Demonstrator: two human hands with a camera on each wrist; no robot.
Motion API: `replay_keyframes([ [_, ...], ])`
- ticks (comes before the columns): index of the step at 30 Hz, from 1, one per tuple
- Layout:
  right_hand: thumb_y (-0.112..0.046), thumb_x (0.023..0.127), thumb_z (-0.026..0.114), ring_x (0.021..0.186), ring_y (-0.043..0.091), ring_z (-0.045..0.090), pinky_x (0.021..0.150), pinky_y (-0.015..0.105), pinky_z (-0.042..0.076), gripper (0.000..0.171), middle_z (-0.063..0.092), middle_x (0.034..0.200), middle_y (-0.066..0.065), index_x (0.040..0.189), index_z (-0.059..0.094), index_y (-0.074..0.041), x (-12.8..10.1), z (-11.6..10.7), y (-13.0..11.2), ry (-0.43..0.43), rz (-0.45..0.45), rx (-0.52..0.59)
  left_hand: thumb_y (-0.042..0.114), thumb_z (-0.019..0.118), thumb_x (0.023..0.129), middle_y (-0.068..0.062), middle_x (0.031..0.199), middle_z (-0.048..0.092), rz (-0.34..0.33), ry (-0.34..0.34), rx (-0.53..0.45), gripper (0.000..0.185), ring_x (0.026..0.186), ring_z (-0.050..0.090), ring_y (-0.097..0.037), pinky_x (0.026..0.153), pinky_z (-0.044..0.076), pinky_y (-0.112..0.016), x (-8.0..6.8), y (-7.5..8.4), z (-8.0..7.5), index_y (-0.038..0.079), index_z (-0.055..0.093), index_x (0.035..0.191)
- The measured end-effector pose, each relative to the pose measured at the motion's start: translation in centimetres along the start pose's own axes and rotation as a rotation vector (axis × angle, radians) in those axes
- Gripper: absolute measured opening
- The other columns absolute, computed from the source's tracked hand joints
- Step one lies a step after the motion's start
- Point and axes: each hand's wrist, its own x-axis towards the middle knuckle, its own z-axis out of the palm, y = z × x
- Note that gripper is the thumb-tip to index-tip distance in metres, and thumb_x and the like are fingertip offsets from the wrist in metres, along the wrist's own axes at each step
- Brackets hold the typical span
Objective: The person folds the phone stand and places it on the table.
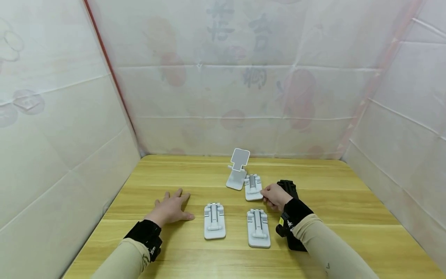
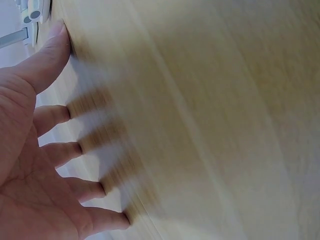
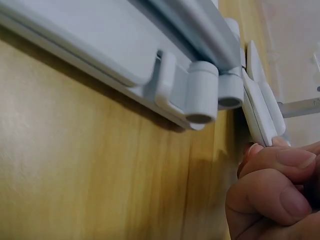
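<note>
My right hand [image 1: 275,196] pinches the lower right corner of a folded white phone stand [image 1: 253,187] on the wooden table. In the right wrist view the fingers [image 3: 267,195] are curled, and the thumb tip is mostly hidden. Just behind that stand, an unfolded white phone stand [image 1: 237,179] is raised, its grey plate tilted up. Two more folded white phone stands lie nearer, one left [image 1: 214,223] and one right [image 1: 258,230]. My left hand [image 1: 170,209] rests on the table with spread fingers, to the left of the nearer left stand, holding nothing.
A black folded object [image 1: 288,187], perhaps another stand, lies partly hidden under my right wrist and forearm. The wooden table [image 1: 181,170] ends at a pale fabric wall [image 1: 209,93] behind, with similar walls on the left and right.
</note>
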Motion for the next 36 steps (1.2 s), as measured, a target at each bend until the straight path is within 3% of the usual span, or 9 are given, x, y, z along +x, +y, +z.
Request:
replay_keyframes([
  [10,-0.011,0.107,0.051,0.045,0.012,0.029,0.043,0.025,0.024,0.039,0.043,0.056,0.001,0.068,0.054,-0.006,0.2,-0.1,0.3,0.026,-0.03,-0.09,0.058,0.078,0.084,-0.026,0.164,0.028,-0.001,-0.006,-0.011,0.092,0.143,0.018,-0.066,0.102,0.017,-0.09,-0.1,0.0,0.1,0.011,0.044,0.155],
  [22,-0.016,0.107,0.051,0.047,0.017,0.025,0.045,0.032,0.024,0.036,0.035,0.055,0.001,0.074,0.052,-0.005,0.2,-1.3,0.4,0.088,-0.065,-0.119,0.058,0.077,0.084,-0.026,0.163,0.029,-0.006,-0.006,0.004,0.091,0.143,0.019,-0.065,0.102,0.019,-0.09,-0.1,0.2,0.0,0.011,0.045,0.155],
  [26,-0.018,0.109,0.048,0.052,0.018,0.025,0.048,0.034,0.026,0.024,0.049,0.069,0.009,0.1,0.059,0.0,0.0,-1.5,0.2,0.109,-0.086,-0.08,0.058,0.078,0.084,-0.026,0.163,0.029,-0.006,-0.006,0.003,0.091,0.143,0.019,-0.065,0.102,0.019,-0.09,0.0,0.1,0.0,0.01,0.045,0.155],
  [30,-0.018,0.11,0.044,0.06,0.024,0.036,0.054,0.038,0.033,0.03,0.06,0.103,0.025,0.132,0.051,0.001,-0.4,-1.5,-0.5,0.131,-0.157,-0.038,0.057,0.078,0.084,-0.027,0.163,0.028,-0.003,-0.005,-0.014,0.091,0.143,0.017,-0.066,0.102,0.017,-0.09,0.0,0.2,0.0,0.01,0.046,0.155],
  [32,-0.02,0.111,0.044,0.069,0.03,0.046,0.06,0.039,0.037,0.034,0.059,0.115,0.028,0.14,0.047,-0.001,-0.5,-1.3,-0.9,0.136,-0.198,-0.05,0.056,0.079,0.084,-0.027,0.163,0.028,-0.002,-0.004,-0.023,0.09,0.143,0.017,-0.066,0.103,0.016,-0.09,-0.1,0.2,-0.1,0.009,0.046,0.154],
  [36,-0.021,0.11,0.048,0.093,0.041,0.055,0.07,0.04,0.044,0.042,0.058,0.122,0.025,0.15,0.042,-0.008,-0.2,-1.0,-2.0,0.127,-0.258,-0.101,0.055,0.079,0.084,-0.027,0.163,0.028,-0.002,-0.006,-0.027,0.09,0.143,0.017,-0.066,0.103,0.016,-0.09,-0.2,0.3,-0.2,0.009,0.046,0.154],
])
